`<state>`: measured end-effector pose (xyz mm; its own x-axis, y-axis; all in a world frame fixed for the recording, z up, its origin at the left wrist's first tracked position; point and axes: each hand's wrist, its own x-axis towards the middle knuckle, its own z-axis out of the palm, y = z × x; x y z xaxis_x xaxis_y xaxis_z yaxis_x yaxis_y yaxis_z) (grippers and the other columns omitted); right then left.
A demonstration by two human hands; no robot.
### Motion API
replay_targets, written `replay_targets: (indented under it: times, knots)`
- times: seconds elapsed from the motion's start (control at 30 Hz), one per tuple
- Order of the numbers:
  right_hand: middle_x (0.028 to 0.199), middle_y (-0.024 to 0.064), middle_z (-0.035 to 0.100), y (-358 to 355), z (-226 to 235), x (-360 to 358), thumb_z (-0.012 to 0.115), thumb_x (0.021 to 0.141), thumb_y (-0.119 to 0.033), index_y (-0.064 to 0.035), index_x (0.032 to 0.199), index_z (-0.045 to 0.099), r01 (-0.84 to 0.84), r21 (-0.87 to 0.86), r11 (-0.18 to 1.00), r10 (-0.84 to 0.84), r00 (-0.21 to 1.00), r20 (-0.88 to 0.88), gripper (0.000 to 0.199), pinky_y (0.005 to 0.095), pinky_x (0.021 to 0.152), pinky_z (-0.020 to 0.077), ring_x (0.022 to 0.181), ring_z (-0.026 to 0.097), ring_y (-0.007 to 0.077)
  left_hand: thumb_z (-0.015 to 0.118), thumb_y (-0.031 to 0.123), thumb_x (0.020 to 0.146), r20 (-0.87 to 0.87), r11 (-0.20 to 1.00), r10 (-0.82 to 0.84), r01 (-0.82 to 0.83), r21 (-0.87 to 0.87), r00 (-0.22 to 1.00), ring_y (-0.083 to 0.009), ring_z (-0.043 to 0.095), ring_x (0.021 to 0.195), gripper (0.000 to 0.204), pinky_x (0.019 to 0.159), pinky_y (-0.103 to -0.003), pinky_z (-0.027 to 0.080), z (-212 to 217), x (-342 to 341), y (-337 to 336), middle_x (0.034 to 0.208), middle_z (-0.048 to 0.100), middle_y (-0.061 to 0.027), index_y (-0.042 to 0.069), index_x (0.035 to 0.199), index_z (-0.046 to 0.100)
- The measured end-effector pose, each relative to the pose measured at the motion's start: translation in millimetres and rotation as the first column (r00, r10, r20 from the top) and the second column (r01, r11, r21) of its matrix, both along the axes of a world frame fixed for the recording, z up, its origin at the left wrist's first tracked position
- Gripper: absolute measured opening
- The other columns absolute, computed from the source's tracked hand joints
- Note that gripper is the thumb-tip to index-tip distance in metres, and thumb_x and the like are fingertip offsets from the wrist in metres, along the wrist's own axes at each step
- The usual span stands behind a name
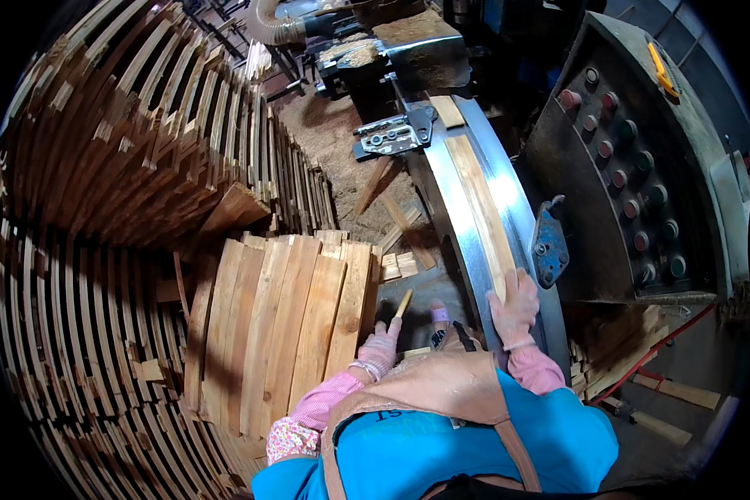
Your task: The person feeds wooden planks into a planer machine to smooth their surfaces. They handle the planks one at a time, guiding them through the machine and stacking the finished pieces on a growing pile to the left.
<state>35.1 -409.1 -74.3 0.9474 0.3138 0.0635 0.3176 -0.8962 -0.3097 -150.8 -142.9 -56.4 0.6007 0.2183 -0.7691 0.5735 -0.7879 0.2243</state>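
Pressing down on the near end of a long wooden slat (479, 208), the right hand (515, 307) is laid flat with fingers spread, not clenched, probably so the slat is kept snug along the shiny metal rail (508, 208) of the machine. A short stick (402, 302) is gripped in the left hand (381, 347), fingers curled round it. More planks (283, 325) are stacked just left, kept within easy reach.
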Motion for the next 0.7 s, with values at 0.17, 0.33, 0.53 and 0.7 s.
replay_targets:
  times: [0.17,0.33,0.53,0.7]
  knots:
    - [0.127,0.0119,0.063,10,12,34,0.081,0.081,-0.027,-0.0109,0.12,0.068,-0.144,0.017,0.989,0.136,0.963,0.233,0.045,0.0518,0.098,0.0481,0.123,0.056,0.0365,0.074,0.007,0.087,0.439,1.0,0.015,-0.015,-0.003,0.898,-0.047,0.067,0.107,0.081,0.091,-0.059,0.056,51,18,-4,0.117,0.068,-0.0249,0.014,0.158,0.036]
    - [0.117,0.012,0.064,92,1,142,0.078,0.086,-0.027,-0.0124,0.112,0.069,-0.14,-0.078,0.987,0.156,0.951,0.266,0.031,0.0518,0.092,0.0496,0.112,0.06,0.0347,0.071,0.006,0.089,0.735,0.961,0.256,-0.248,-0.122,0.628,-0.0492,0.064,0.11,0.077,0.092,-0.057,0.054,117,44,17,0.114,0.068,-0.0281,0.01,0.159,0.039]
    - [0.114,0.01,0.064,144,-17,223,0.071,0.093,-0.033,-0.0142,0.11,0.068,-0.175,-0.182,0.968,0.221,0.935,0.276,0.026,0.0472,0.091,0.0545,0.108,0.064,0.0312,0.067,0.002,0.091,0.809,0.821,0.524,-0.41,-0.397,0.266,-0.0295,0.062,0.137,0.077,0.114,-0.038,0.048,159,41,50,0.148,0.061,-0.0254,-0.002,0.162,0.037]
    - [0.129,0.0095,0.073,195,-1,202,0.068,0.101,-0.042,-0.0137,0.127,0.073,-0.259,0.555,0.791,0.335,0.941,-0.038,0.039,0.0451,0.109,0.0494,0.123,0.066,0.0271,0.066,0.0,0.092,0.871,0.842,0.491,-0.247,-0.48,-0.019,-0.0249,0.056,0.14,0.077,0.118,-0.037,0.046,193,67,87,0.156,0.053,-0.0216,-0.007,0.162,0.033]
